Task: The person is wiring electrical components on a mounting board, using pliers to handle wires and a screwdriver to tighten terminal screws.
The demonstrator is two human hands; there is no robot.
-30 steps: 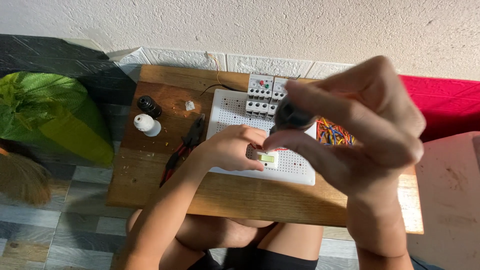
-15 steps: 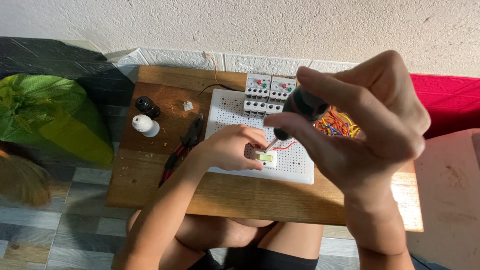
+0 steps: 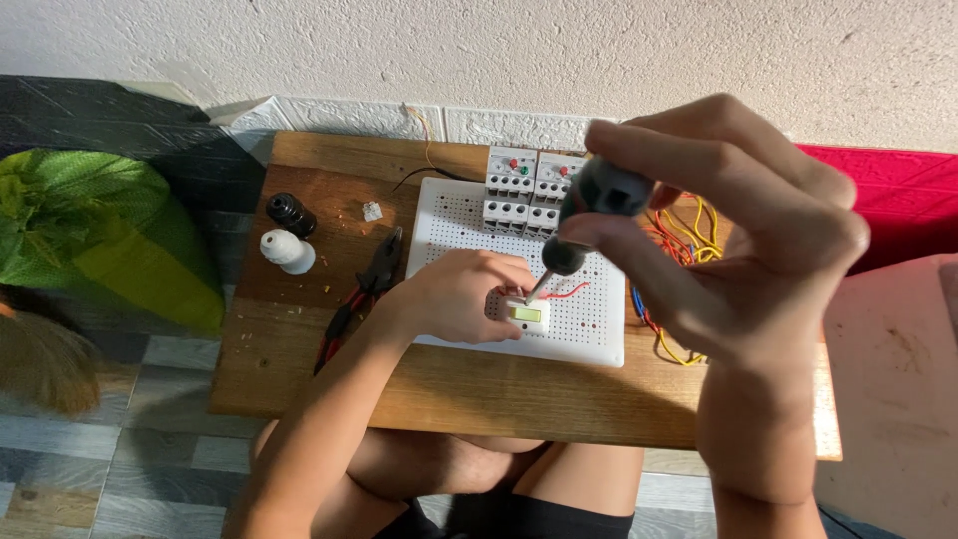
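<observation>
My left hand (image 3: pixel 461 295) rests on a white perforated board (image 3: pixel 589 319) and pinches a small white switch block with a green face (image 3: pixel 527 314). My right hand (image 3: pixel 743 240), close to the camera, grips the dark handle of a screwdriver (image 3: pixel 589 215). Its tip points down onto the top of the switch block, beside a short red wire (image 3: pixel 569 292). Two white-and-grey relay modules (image 3: pixel 529 190) stand along the board's far edge.
The board lies on a low wooden table (image 3: pixel 329 369) against a textured wall. Red-handled pliers (image 3: pixel 361 294), a black lamp holder (image 3: pixel 290 214) and a white one (image 3: pixel 287 251) lie on the left. Loose coloured wires (image 3: pixel 679 240) are piled on the right. A green bag (image 3: pixel 90 230) sits on the floor.
My right hand with the screwdriver has shifted right and down, bringing the tip onto the switch block. My left hand has stayed on the block.
</observation>
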